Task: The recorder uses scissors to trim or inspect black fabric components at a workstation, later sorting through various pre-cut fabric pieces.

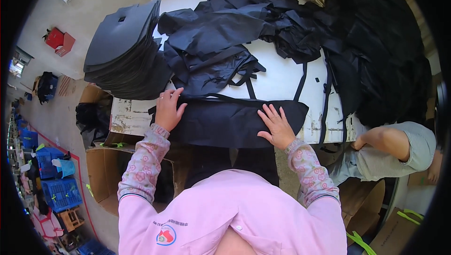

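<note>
A long folded piece of black fabric [216, 121] lies across the near edge of the white table, with thin black straps running from it toward the back. My left hand [168, 108] rests at its left end, fingers apart, a ring on one of them. At the right end my right hand [277, 124] lies flat on the cloth with fingers spread. Neither hand grips anything. Just beyond the left hand are a crumpled heap of black fabric [211, 32] and a tall stack of dark sheets [124, 43], the top one with a small slot.
The white table [272, 74] carries a large black fabric pile [380, 48] at right. Another person's bent arm [387, 140] is close by on the right. Open cardboard boxes [104, 175] stand below the table's near edge. Blue baskets [61, 194] line the floor at far left.
</note>
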Demonstrator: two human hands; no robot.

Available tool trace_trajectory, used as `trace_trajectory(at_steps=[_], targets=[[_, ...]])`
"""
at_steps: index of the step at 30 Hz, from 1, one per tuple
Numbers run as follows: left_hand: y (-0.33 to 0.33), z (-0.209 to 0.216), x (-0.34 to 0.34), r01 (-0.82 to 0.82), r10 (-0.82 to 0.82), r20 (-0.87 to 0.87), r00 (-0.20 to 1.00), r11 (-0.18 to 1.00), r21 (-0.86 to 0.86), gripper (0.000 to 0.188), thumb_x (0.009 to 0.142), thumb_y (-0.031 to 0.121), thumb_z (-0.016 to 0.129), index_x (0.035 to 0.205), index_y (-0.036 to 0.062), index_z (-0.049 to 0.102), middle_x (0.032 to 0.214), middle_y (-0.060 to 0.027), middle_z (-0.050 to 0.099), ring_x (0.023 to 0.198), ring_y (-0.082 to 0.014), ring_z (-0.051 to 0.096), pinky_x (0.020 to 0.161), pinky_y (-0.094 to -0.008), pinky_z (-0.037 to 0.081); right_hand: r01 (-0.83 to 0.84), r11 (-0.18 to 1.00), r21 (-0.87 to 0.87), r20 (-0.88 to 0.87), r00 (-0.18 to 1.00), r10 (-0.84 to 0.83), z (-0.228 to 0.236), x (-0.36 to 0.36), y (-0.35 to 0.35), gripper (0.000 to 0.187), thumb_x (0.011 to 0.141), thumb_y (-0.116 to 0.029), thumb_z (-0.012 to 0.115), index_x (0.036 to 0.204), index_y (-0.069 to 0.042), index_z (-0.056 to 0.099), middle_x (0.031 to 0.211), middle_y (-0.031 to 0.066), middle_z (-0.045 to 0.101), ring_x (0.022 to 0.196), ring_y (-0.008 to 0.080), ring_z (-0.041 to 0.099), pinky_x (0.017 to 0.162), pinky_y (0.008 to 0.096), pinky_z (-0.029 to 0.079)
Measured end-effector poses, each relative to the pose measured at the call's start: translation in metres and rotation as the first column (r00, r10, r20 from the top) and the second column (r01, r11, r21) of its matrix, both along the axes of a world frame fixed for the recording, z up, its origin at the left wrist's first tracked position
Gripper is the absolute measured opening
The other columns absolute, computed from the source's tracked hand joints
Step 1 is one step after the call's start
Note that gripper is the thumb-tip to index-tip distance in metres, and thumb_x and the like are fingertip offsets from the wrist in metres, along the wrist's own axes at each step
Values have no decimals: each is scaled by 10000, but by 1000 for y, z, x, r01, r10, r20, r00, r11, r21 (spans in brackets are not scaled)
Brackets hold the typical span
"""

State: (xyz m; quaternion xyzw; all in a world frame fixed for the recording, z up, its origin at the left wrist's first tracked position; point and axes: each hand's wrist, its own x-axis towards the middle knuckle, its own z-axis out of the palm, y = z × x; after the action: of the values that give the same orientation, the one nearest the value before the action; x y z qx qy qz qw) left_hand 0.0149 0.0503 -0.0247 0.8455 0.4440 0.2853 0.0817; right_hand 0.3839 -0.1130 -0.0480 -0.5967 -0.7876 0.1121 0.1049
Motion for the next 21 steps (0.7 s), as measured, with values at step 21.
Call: trace_trajectory(at_steps=[21], targets=[[37,127,-91,66,151,166,974,517,-853,161,924,141,658,950,-14,696,732,-35,666,605,-84,595,541,-208,488,-15,995,-101,91,996,24,31,-1,17,777,806,-429,740,1438,-100,430,1538,142,347,1412,334,344,1117,553,305]])
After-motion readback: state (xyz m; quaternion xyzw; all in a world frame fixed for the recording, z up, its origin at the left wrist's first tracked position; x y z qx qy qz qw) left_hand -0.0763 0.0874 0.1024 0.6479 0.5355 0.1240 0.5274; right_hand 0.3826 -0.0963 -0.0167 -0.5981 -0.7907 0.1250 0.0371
